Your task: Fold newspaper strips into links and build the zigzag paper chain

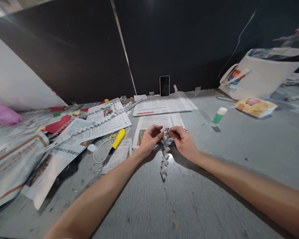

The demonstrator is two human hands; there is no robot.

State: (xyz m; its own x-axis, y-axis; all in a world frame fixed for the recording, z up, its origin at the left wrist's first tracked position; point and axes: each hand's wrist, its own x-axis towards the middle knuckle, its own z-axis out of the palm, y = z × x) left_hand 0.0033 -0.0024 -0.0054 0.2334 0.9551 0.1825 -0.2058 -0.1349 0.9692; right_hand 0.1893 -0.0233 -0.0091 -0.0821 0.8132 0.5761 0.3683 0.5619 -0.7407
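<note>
A zigzag folded-paper chain (165,156) hangs down toward me from between my hands, its lower end near the grey table surface. My left hand (150,139) pinches the chain's top end between thumb and fingers. On the other side, my right hand (183,141) has its thumb and fingertips closed at the same end; the chain's edge is there, though a small piece in those fingertips is hard to make out. Beneath and beyond both hands lies a printed newspaper sheet (155,120).
A stack of newspaper (161,104) lies ahead, with a phone (164,85) upright behind it. Left are a yellow cutter (119,138), a white cable (97,155), scissors (55,142) and longer paper chains (99,122). Right stand a glue stick (218,117), a tissue pack (255,107) and a white bag (261,74).
</note>
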